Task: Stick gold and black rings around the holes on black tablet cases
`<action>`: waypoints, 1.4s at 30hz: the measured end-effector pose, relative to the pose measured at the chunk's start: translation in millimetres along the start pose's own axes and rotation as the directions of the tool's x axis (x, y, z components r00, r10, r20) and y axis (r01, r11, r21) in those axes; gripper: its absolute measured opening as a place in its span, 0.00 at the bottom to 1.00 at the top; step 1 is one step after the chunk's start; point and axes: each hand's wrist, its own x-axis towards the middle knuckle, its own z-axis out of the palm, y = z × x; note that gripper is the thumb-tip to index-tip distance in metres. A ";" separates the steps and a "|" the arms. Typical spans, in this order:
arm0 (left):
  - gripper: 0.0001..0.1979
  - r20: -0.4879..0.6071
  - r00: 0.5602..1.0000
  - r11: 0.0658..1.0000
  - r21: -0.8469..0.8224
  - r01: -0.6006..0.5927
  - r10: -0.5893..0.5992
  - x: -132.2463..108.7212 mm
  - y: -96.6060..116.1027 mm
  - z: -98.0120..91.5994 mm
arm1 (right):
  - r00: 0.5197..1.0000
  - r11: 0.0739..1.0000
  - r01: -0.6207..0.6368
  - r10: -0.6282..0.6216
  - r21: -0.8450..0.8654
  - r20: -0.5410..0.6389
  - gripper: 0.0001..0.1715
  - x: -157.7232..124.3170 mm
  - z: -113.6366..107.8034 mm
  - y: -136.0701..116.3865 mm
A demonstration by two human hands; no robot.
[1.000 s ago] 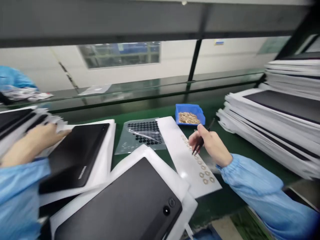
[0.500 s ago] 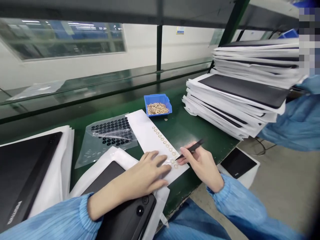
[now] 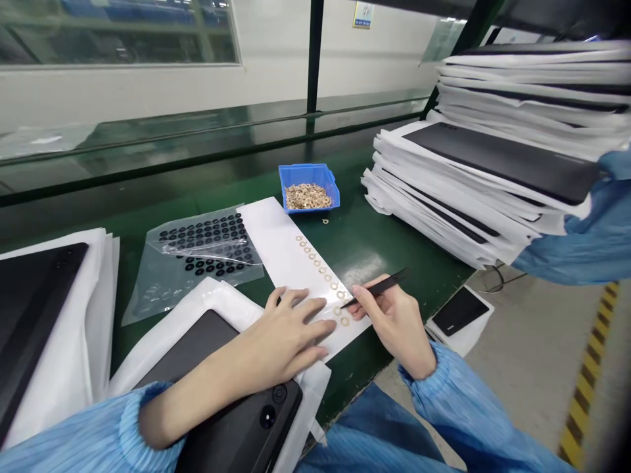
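Note:
My left hand (image 3: 290, 335) lies with its fingers spread over the near end of a white paper strip (image 3: 273, 230). Its forearm crosses a black tablet-like panel (image 3: 207, 335) with a round camera ring at one corner. Between thumb and fingers of my right hand (image 3: 389, 315) are black tweezers (image 3: 377, 289), pinched, their tip down at the strip's right edge. A row of small gold rings (image 3: 322, 270) runs along that edge, with a few beside the tweezer tip. Whether the tip grips a ring is too small to tell.
A blue bin (image 3: 309, 187) of gold rings stands behind the strip, one loose ring (image 3: 325, 221) nearby. Left lies a clear sheet of black rings (image 3: 211, 243). Stacks of wrapped panels (image 3: 463, 190) rise at right, beside a person's blue sleeve (image 3: 611, 223); more panels (image 3: 29, 315) lie left.
The view has tilted down and shifted slightly. The tweezers' tip is still near the rings at the strip's near end, and my left hand stays spread on the paper.

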 end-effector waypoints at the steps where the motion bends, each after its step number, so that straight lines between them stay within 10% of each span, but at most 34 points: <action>1: 0.14 0.001 1.000 1.000 0.001 0.001 -0.001 0.0 0.2 0.4 | 1.000 1.000 0.000 0.000 0.011 0.009 0.15 -0.3 -0.8 0.3; 10: 0.17 0.000 1.000 0.999 0.044 0.005 -0.005 -6.7 -7.5 -10.7 | 0.981 0.954 -0.083 0.028 0.287 0.190 0.16 -37.4 19.0 -21.1; 16: 0.19 -0.182 0.953 0.970 -0.078 0.231 -0.242 -75.1 15.4 -18.3 | 0.932 0.912 -0.200 0.065 0.358 0.356 0.15 -58.9 49.2 -24.9; 21: 0.17 -0.185 0.974 0.991 -0.073 0.116 -0.127 -111.9 41.4 -0.2 | 0.937 0.936 -0.155 0.039 0.315 0.347 0.12 -62.4 51.6 -24.6; 42: 0.18 -0.190 0.979 0.997 -0.004 0.071 -0.071 -109.5 42.9 9.2 | 0.951 0.958 -0.066 -0.025 0.280 0.310 0.10 -64.2 52.9 -24.7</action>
